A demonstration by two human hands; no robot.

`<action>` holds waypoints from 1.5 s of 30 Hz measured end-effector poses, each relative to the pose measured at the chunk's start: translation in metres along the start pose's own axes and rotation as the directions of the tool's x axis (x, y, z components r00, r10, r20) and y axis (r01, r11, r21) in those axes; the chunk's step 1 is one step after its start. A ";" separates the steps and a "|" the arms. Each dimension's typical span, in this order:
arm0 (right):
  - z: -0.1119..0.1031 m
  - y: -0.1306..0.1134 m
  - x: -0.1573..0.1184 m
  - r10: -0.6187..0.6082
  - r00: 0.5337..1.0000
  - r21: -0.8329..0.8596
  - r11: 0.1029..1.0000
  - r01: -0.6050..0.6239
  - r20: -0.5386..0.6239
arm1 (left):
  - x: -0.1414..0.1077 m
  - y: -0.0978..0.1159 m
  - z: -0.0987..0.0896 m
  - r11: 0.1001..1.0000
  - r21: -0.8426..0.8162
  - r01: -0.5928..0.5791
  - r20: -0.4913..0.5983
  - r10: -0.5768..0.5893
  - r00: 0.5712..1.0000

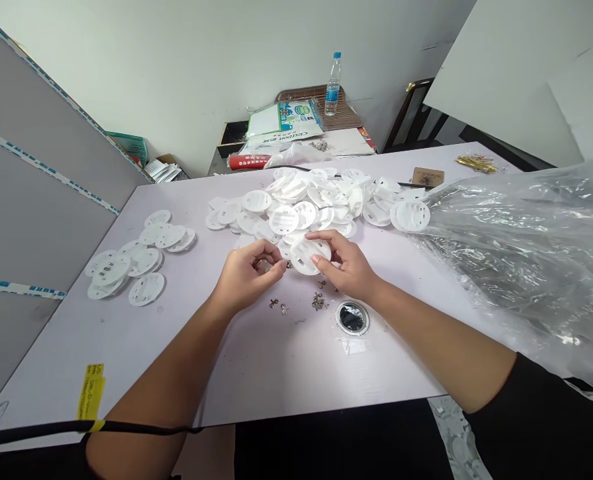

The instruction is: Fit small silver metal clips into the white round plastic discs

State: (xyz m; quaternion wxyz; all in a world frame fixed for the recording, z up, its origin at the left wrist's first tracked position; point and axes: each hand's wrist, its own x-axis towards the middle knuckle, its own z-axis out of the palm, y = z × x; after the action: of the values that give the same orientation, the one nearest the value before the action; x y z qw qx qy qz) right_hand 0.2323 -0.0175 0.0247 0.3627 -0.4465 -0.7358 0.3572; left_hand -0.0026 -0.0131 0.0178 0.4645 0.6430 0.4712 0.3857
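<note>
Between the thumb and fingers of my right hand point(349, 267) is a round white plastic disc point(309, 257) with small slots, tilted up over the table. Left of the disc, my left hand point(254, 270) is closed in a pinch. A tiny shiny bit shows by its fingertips, too small to tell whether it is held. Below the hands lie a cluster of small metal pieces point(318, 301) and a few more metal pieces point(278, 306). A round dish with a dark centre point(352, 318) sits near my right wrist. Behind the hands rises a heap of similar white discs point(321, 197).
At left lies a smaller group of white discs point(146, 260). A large clear plastic bag point(521, 267) covers the right side. Farther back are a brown card point(428, 177), gold-coloured strips point(476, 163) and a water bottle point(333, 87). A black cable point(141, 427) crosses the front left.
</note>
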 end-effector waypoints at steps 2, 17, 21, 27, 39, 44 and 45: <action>0.000 -0.001 0.000 0.011 1.000 0.004 1.000 -0.011 0.007 | 0.000 0.000 0.000 1.000 -0.029 -0.001 0.013 0.001 1.000; 0.001 -0.005 0.000 0.101 0.995 0.042 0.994 -0.101 0.003 | 0.004 -0.001 0.004 0.998 -0.005 -0.056 -0.086 0.055 0.995; 0.002 -0.004 0.004 0.135 0.990 0.098 0.987 -0.129 -0.051 | 0.004 0.000 0.005 0.998 -0.007 -0.067 -0.093 0.066 0.993; 0.003 -0.002 0.013 0.279 0.952 0.452 0.871 -0.194 -0.129 | 0.003 -0.003 0.005 0.997 0.031 -0.077 -0.069 0.079 0.995; 0.009 -0.011 0.012 0.361 0.927 0.571 0.784 -0.244 -0.099 | 0.005 -0.001 0.006 0.992 -0.050 -0.116 -0.074 0.112 0.991; 0.010 -0.013 0.009 0.348 0.934 0.503 0.823 -0.263 -0.081 | 0.004 0.002 0.006 0.989 -0.136 -0.055 -0.049 0.048 0.998; 0.009 -0.013 0.008 0.342 0.936 0.469 0.842 -0.267 -0.080 | 0.003 0.003 0.006 0.987 -0.155 -0.033 -0.036 0.027 0.999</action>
State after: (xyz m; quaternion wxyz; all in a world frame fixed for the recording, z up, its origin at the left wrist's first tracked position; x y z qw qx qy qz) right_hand 0.2167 -0.0164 0.0329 0.4525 -0.4887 -0.5206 0.5342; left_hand 0.0047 -0.0117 0.0189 0.4995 0.6053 0.4376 0.4389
